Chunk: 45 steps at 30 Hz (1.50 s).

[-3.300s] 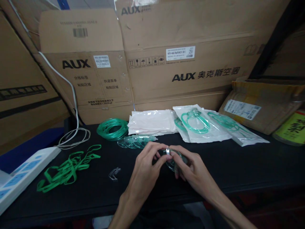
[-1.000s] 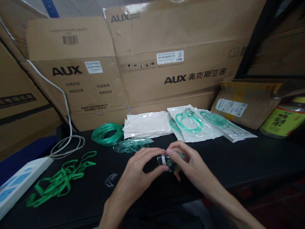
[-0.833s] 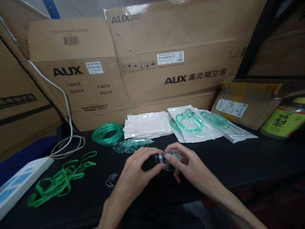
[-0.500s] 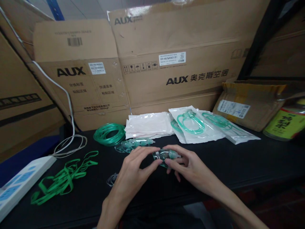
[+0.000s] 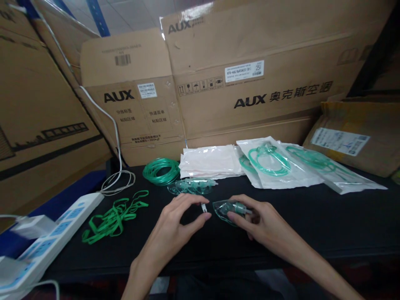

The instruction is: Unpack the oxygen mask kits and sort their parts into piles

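Left hand (image 5: 176, 221) pinching (right hand (image 5: 264, 218) curled).

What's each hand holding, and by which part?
Left hand: a small silvery strip, pinched by its ends. Right hand: a clear green mask, held near its connector.

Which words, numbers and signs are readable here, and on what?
"AUX": left cardboard panel
"分拣标签 粘贴区域": left panel
"快递面单 粘贴区域": left panel
"300kgf": left panel
"AUX 奥克斯空调": wide cardboard panel
"AUX": wide panel, top
"25": white label
Arrows, glass, umbrella signs: wide panel
Remaining print: too blurred
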{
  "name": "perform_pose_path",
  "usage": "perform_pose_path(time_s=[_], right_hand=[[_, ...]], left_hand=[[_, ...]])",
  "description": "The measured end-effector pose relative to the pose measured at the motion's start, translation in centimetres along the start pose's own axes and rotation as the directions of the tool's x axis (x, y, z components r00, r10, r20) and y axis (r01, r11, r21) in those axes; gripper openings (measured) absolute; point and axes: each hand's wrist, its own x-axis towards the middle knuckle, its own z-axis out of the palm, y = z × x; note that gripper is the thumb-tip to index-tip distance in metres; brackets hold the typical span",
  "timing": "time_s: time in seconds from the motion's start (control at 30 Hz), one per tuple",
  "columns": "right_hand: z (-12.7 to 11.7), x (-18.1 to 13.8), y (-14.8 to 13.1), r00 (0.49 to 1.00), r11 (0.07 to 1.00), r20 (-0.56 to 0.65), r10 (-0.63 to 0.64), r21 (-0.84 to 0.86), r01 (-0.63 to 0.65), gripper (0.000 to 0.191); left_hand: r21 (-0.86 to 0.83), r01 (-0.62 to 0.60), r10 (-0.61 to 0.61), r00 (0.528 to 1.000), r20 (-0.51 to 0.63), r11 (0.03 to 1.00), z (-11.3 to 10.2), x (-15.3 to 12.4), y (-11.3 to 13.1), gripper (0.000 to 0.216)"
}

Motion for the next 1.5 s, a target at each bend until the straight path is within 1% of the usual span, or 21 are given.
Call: perform_pose_path(time_s=[0.1, 0.2, 0.3, 0.4, 0.6, 0.7, 0.8, 0.87, 0.97, 1.07, 1.13, 1.27, 1.5], right_hand=[[0.3, 0.3, 0.3, 0.999, 0.999, -0.031, 0.009, 0.039, -0.008, 0.039], [0.5, 0.3, 0.6, 0.999, 0.997, -0.028, 0.02, 0.075, -0.018, 0.041], [0.4, 0.4, 0.7, 1.0, 0.994, -0.019, 0.019, 0.106, -0.017, 0.041], [0.4, 0.3, 0.8, 1.0, 0.993, -0.01, 0.013, 0.121, -0.012, 0.04], [0.3, 0.2, 0.7, 1.0, 0.99, 0.001, 0.018, 0.138, -0.018, 0.04], [0.3, 0.2, 0.7, 1.0, 0.99, 0.008, 0.011, 0.139, -0.012, 0.039], [0.4, 0.2, 0.7, 1.0, 0.991, 0.008, 0.001, 0.134, -0.002, 0.039], [0.4, 0.3, 0.8, 1.0, 0.992, 0.004, 0.0, 0.129, 0.0, 0.038], [0.4, 0.3, 0.8, 1.0, 0.993, 0.0, -0.004, 0.122, 0.004, 0.037], [0.4, 0.4, 0.8, 1.0, 0.993, 0.0, 0.0, 0.12, 0.0, 0.038], [0.4, 0.3, 0.9, 1.0, 0.993, 0.004, 0.001, 0.121, -0.001, 0.039], [0.3, 0.3, 1.0, 1.0, 0.992, 0.0, -0.012, 0.125, 0.012, 0.037], [0.3, 0.3, 1.2, 1.0, 0.992, 0.0, -0.012, 0.122, 0.012, 0.039]], left_hand=[[0.071, 0.068, -0.07, 0.997, 0.028, 0.995, -1.3, -2.4, -1.6, 0.013], [0.17, 0.086, -0.096, 0.994, 0.055, 0.982, -2.1, -4.2, -3.1, 0.008], [0.265, 0.077, -0.101, 0.992, 0.076, 0.961, -2.5, -5.0, -4.1, 0.008], [0.313, 0.075, -0.102, 0.992, 0.07, 0.947, -2.8, -5.2, -4.6, 0.01], [0.362, 0.1, -0.133, 0.989, 0.068, 0.927, -3.5, -5.5, -4.8, 0.035], [0.385, 0.128, -0.165, 0.984, 0.065, 0.914, -3.4, -5.8, -5.2, 0.043], [0.387, 0.143, -0.177, 0.983, 0.055, 0.911, -3.3, -6.0, -5.8, 0.039], [0.376, 0.118, -0.151, 0.987, 0.061, 0.919, -3.4, -6.1, -5.9, 0.032], [0.356, 0.057, -0.103, 0.989, 0.11, 0.933, -3.6, -6.0, -5.5, 0.018], [0.346, 0.028, -0.088, 0.984, 0.158, 0.938, -3.6, -5.9, -5.0, 0.017], [0.334, 0.016, -0.076, 0.983, 0.168, 0.942, -3.5, -5.7, -4.8, 0.018], [0.327, 0.016, -0.066, 0.987, 0.145, 0.945, -3.5, -5.7, -4.9, 0.02], [0.396, 0.072, -0.114, 0.99, 0.085, 0.915, -3.9, -6.4, -4.6, 0.015]])
